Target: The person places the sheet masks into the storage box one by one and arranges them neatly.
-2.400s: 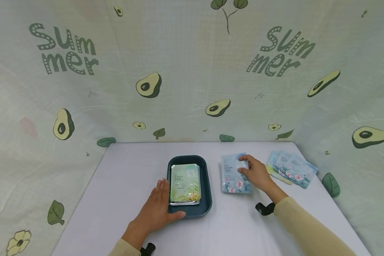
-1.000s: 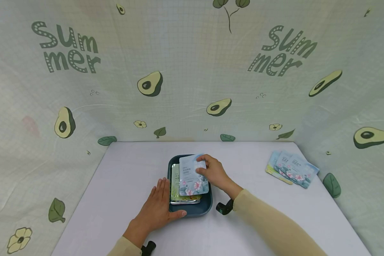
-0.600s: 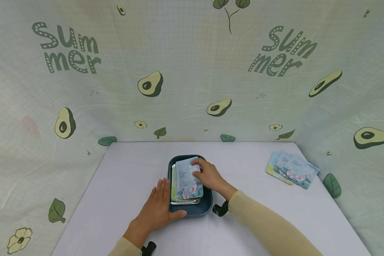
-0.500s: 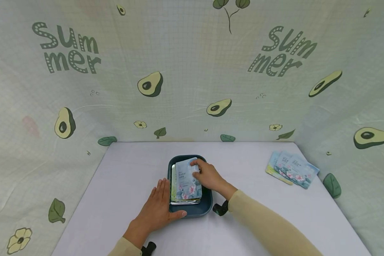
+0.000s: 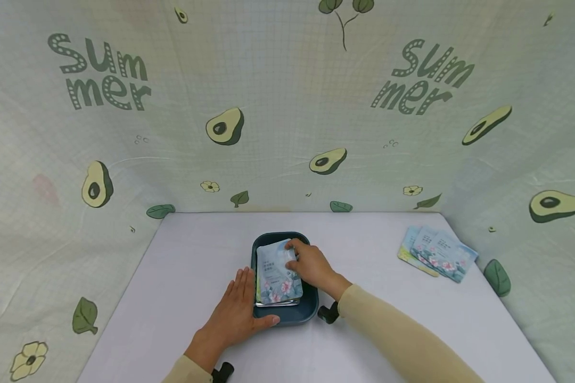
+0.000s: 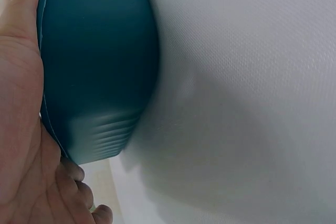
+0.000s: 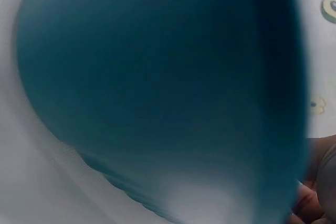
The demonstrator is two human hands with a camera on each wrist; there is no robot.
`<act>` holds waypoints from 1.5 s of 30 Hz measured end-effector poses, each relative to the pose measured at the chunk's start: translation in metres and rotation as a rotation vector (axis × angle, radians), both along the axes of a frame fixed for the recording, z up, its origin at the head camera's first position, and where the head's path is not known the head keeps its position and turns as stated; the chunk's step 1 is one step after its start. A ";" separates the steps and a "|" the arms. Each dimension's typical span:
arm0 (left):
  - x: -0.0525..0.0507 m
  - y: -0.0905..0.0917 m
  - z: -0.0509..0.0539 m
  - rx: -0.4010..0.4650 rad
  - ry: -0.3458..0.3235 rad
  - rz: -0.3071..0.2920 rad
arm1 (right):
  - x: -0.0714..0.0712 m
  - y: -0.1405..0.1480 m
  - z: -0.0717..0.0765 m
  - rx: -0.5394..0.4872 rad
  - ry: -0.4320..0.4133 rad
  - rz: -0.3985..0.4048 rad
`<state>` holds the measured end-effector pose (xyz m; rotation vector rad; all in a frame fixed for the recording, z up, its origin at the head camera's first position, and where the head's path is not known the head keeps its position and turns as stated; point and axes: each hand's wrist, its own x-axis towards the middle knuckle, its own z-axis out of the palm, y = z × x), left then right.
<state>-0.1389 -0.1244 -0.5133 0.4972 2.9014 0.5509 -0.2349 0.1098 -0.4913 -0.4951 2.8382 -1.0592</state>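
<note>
A dark teal tray [image 5: 292, 317] stands mid-table with a stack of sheet mask packets in it. On top lies a blue floral sheet mask packet [image 5: 274, 279], covering most of the green one below. My right hand [image 5: 312, 266] pinches this packet by its right edge, finger and thumb bent over it. Straight fingers of my left hand [image 5: 235, 308] rest along the tray's left rim, the thumb on the near rim. In the left wrist view the palm of the left hand [image 6: 26, 124] touches the tray wall [image 6: 100, 51]. The tray's side [image 7: 157, 77] fills most of the right wrist view, largely hiding the right hand [image 7: 315, 198].
Several more sheet mask packets [image 5: 443, 255] lie fanned out at the table's right edge. A white cloth covers the table [image 5: 191, 255]. Behind it hangs a curtain [image 5: 268, 80] printed with avocados.
My right hand has carried the blue sheet mask packet from the table on the right into the tray, then slid it left and nearer onto the stack. The left hand stays put.
</note>
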 end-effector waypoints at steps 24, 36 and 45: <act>0.000 0.002 0.000 -0.004 -0.012 0.003 | 0.005 -0.004 -0.007 0.118 0.115 -0.008; -0.007 0.003 -0.001 -0.003 0.022 0.014 | 0.009 0.007 -0.012 -0.016 0.289 -0.048; -0.003 0.002 -0.011 0.013 0.006 0.033 | 0.007 0.086 -0.028 0.076 0.401 -0.192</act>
